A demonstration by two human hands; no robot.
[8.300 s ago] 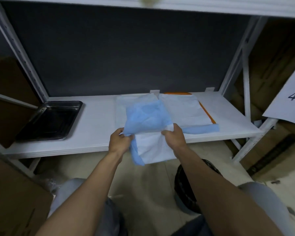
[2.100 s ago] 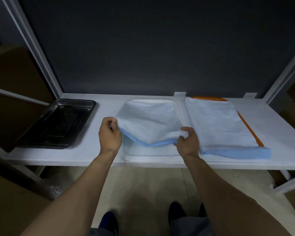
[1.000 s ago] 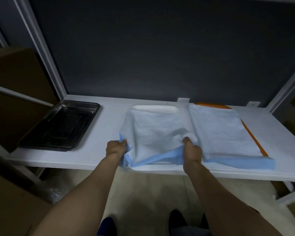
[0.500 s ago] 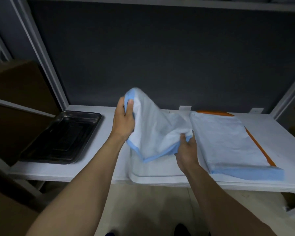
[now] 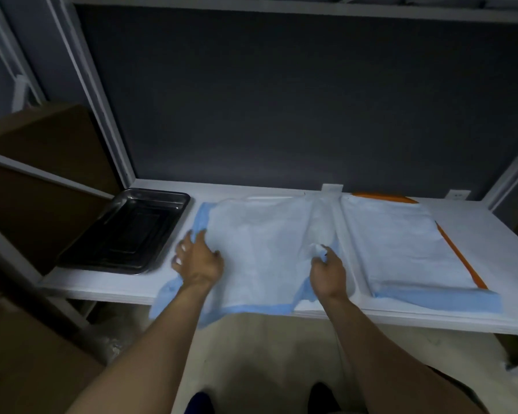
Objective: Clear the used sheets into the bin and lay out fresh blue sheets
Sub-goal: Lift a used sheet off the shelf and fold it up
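Observation:
A blue sheet (image 5: 260,246), pale side up with a blue border, lies spread over the white tray (image 5: 353,273) in the middle of the shelf. Its front left corner hangs over the shelf edge. My left hand (image 5: 196,259) rests on the sheet's left edge with fingers spread. My right hand (image 5: 326,271) pinches a raised fold near the sheet's right side. A second blue sheet (image 5: 401,243) lies flat over an orange tray (image 5: 461,259) on the right.
A dark metal tray (image 5: 126,231) sits at the left end of the white shelf (image 5: 503,249). Cardboard boxes (image 5: 42,162) stand to the left. A grey back panel closes the rear, and another shelf board runs overhead.
My left hand, which held the sheet's corner up in the air, has come down and to the left. The sheet now lies spread flat over the white tray.

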